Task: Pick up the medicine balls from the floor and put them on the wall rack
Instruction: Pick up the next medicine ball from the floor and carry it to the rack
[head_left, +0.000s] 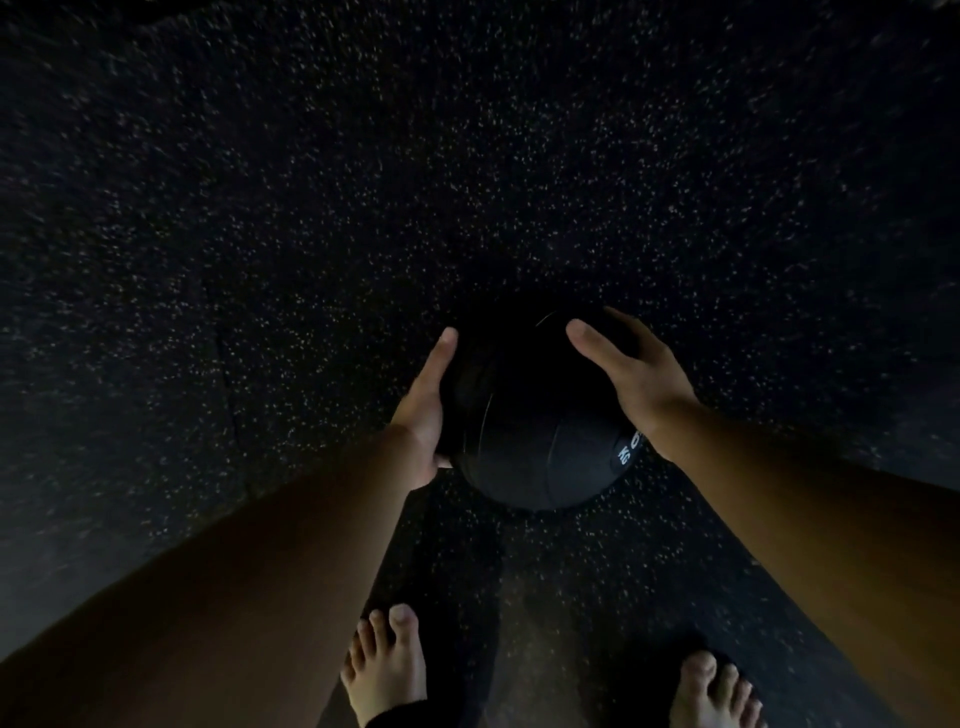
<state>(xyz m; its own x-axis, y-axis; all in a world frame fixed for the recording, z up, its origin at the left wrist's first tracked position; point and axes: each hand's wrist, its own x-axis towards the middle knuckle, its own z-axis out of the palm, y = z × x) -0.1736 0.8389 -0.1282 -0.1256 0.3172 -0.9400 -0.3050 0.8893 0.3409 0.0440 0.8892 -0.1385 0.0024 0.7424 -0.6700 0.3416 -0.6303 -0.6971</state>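
Observation:
A black medicine ball (530, 415) with white "KG" lettering on its lower right side is in front of me, low over the dark speckled floor (363, 182). My left hand (423, 410) presses flat against the ball's left side, thumb under its lower edge. My right hand (628, 374) lies over the ball's upper right, fingers spread on its surface. Both hands clasp the ball between them. Whether it rests on the floor or hangs just above it I cannot tell. The wall rack is out of view.
My two bare feet stand near the bottom edge, the left foot (387, 670) and the right foot (711, 691), a little behind the ball. Black rubber flooring with pale flecks fills everything else; the light is dim.

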